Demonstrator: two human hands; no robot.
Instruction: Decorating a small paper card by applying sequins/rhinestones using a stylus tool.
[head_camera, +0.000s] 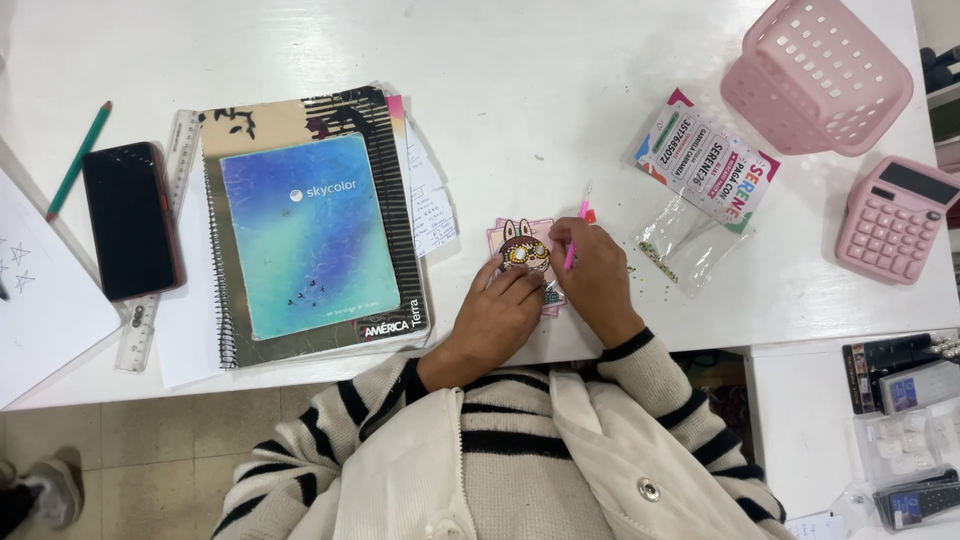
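On the white desk (520, 70), just beside the right edge of the large spiral-bound notebook with a blue-green iridescent cover (308, 238), lies a small pink card bearing a rabbit-eared cartoon face studded with gold and dark beads (524, 250). The left hand (495, 318) presses its fingers flat on the card's lower edge, with no closed grip, only a steadying touch. The right hand (598, 275) has its grip narrow, pinched around a slim pink pen-shaped applicator (573, 245) whose tip points down at the card's right side. To do this well, I judge the left fingers should keep the card from sliding while the pen comes down upright on one spot at a time. Right of the notebook, beyond the card, a clear plastic sachet with tiny beads (680, 245) lies partly under a white paper packet printed with pink, green and blue bands (705, 160). Further right of the notebook stand a pink perforated plastic basket (815, 75) and a pink calculator (893, 220).
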